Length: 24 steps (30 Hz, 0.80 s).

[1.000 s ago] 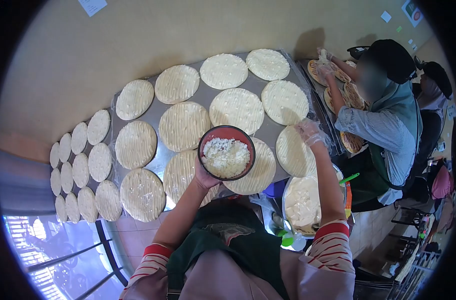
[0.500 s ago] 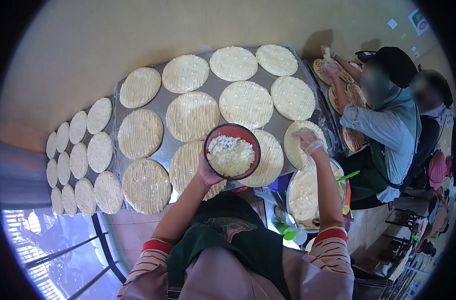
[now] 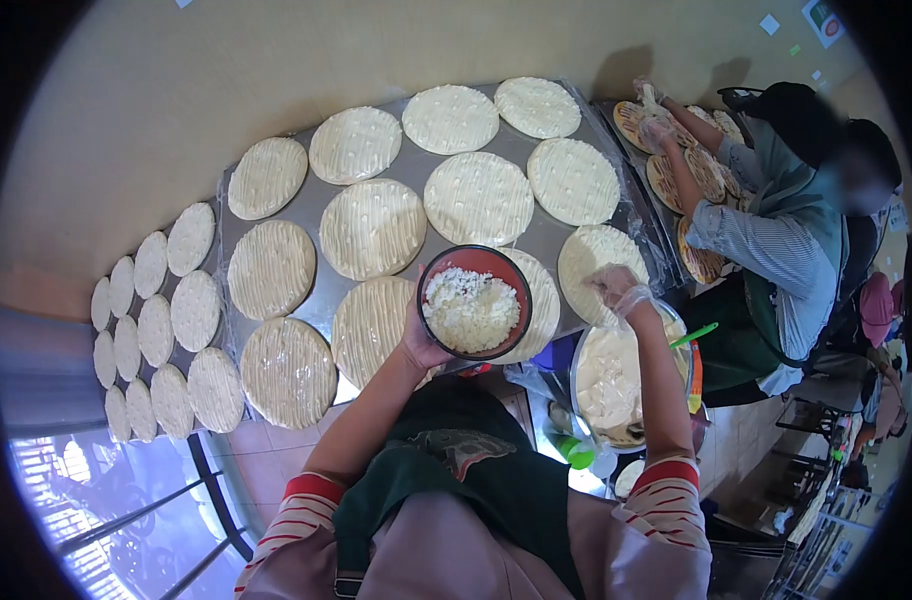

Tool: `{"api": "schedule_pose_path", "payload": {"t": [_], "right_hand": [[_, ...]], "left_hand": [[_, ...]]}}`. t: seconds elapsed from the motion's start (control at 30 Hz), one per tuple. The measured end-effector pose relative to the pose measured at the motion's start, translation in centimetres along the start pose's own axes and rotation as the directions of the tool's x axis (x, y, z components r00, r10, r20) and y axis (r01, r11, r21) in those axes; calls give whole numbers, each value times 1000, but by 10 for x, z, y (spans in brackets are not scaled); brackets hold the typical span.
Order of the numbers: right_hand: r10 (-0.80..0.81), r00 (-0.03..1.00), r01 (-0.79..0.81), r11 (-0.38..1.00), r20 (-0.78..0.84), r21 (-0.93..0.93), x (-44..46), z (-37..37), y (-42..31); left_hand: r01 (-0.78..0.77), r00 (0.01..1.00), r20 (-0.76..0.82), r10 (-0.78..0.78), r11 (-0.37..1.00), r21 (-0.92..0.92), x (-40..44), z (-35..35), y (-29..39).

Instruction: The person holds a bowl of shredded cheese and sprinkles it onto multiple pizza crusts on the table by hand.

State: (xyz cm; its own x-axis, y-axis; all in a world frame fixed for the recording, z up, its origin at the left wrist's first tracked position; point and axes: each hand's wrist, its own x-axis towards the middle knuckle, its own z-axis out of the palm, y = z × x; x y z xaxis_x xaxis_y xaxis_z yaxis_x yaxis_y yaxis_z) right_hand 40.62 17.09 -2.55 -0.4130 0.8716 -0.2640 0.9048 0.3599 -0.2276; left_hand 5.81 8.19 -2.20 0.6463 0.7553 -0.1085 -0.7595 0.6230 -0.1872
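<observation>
Far L: batch of small-looking pale rounds [image 3: 195, 312] in neat rows, prob lined up that way to fit max no. on the surface w/o overlap.

Moving R, there's the metal table [image 3: 546, 240] w/ bigger rounds [image 3: 373, 229], most w/ ridged stripes on top. Gaps between most of 'em, I'd guess so toppings don't smear.

Mid: left hand [image 3: 423, 338], no glove afaict, has a dark bowl [image 3: 478, 261] w/ red inside, gripped by its L side. White crumbles [image 3: 476, 312] in it. Bowl's over the front edge of the table, mouth up and tipped a bit twd the camera; imo held up front like that so it's easy to dip into. It hides part of a round behind it.

Next R: right hand [image 3: 619, 290] in a clear glove, fingers bunched + pointing down over the front-R round [image 3: 598, 248]. Can't tell if there's anything in the fingers or if they touch the top. Glove's prob for hygiene.

Just below that arm: big basin [image 3: 574, 395] of pale cream [image 3: 608, 385], prob parked there for easy reach. Green handle [image 3: 694, 335] at its R side.

Far R: co-worker [image 3: 776, 245], gloved hands over brown-striped rounds [image 3: 703, 175].
</observation>
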Motion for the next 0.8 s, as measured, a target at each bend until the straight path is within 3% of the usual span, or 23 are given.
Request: {"api": "schedule_pose_path", "payload": {"t": [0.23, 0.3, 0.5, 0.53, 0.6, 0.63, 0.8], "right_hand": [[-101, 993, 107, 988, -62, 109, -26, 3, 13], [-225, 962, 239, 968, -155, 79, -38, 8, 22], [37, 999, -38, 999, 25, 31, -52, -17, 15], [42, 999, -42, 999, 22, 33, -54, -12, 22], [-139, 973, 137, 990, -187, -24, -59, 1, 36], [-134, 973, 132, 991, -188, -22, -61, 5, 42], [91, 988, -104, 989, -123, -107, -65, 7, 59]], "left_hand": [[18, 999, -35, -14, 996, 89, 14, 4, -12], [33, 998, -52, -29, 997, 69, 18, 4, -15], [48, 997, -60, -40, 989, 138, 34, 5, -25], [53, 997, -61, -45, 989, 140, 36, 6, -27], [43, 993, -117, -23, 985, 165, 41, 8, -31], [49, 992, -119, -29, 985, 166, 43, 9, -33], [56, 995, -89, -38, 976, 211, 57, 12, -43]]}}
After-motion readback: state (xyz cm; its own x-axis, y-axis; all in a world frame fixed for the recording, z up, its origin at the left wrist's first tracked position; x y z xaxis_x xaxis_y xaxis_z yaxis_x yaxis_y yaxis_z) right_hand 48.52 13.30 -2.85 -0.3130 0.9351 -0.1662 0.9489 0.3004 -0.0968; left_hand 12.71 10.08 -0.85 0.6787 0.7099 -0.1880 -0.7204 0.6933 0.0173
